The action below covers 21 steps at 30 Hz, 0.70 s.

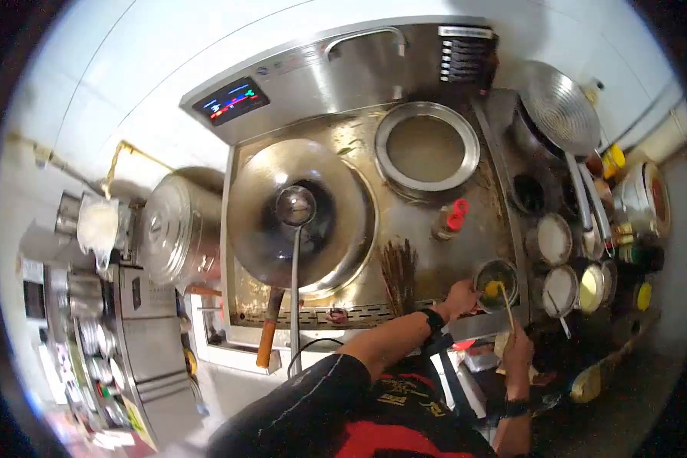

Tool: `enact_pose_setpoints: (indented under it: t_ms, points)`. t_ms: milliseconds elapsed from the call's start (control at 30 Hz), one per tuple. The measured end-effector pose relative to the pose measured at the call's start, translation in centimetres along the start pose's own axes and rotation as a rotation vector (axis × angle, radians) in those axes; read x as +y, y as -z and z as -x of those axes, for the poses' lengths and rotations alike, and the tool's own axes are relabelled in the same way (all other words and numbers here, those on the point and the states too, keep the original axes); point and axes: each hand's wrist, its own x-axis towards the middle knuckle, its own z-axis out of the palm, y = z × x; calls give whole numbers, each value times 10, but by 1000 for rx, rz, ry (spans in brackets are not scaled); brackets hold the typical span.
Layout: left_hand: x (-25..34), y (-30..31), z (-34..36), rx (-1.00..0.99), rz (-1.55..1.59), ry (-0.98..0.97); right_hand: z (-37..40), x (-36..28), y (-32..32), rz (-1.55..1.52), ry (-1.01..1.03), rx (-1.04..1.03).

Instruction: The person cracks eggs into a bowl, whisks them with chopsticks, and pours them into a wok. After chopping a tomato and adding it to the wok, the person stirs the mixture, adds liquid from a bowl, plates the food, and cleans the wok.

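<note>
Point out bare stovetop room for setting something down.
Bare steel stovetop shows right of the red-capped bottles, and between the brown stick brush and round grey bowl. Crowded: around the bowl, by left hand and right hand; the far right, packed with round containers.

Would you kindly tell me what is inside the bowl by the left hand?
The bowl shows something yellow, and a stick reaches in; whatever lies beneath the yellow is covered.

Stove top (477, 240), stainless steel, stained; slotted strip (359, 314) along front edge. Directly on it: wok (256, 191), left; round metal basin (472, 145), rear right; red-capped bottles (446, 223), mid-right; bristled brush (399, 275), near front; green scrap (349, 146), rear.
</note>
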Motion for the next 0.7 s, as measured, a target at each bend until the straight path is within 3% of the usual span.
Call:
enact_pose_setpoints:
  t_ms: [33,67,133,167,300,333,400,467,533,600,667,700]
  points:
    - [26,-5,14,12,103,38,-5,7,-4,157,15,80]
    - [63,3,40,37,-111,30,-1,-1,3,167,42,80]
    - [90,26,64,91,-324,0,16,-41,27,-188,8,-92]
    - [96,35,78,110,-306,-34,12,-27,19,-29,127,56]
    - [157,90,159,222,-447,-158,31,-101,40,264,238,-31]
    - [159,107,177,241,-447,-177,39,-126,43,87,328,20]
    - [159,135,219,249,56,-242,50,-167,40,-86,427,76]
    - [161,173,265,291,122,-329,60,-203,29,129,668,-3]
    - [147,221,304,474,-153,-297,77,-256,14,-216,703,-112]
    - [171,237,377,599,125,-225,100,-309,-4,110,843,1]
    - [144,268,411,732,179,-367,107,-340,-32,10,1049,-290]
    - [123,287,422,815,179,-392,114,-355,-52,29,1069,-310]
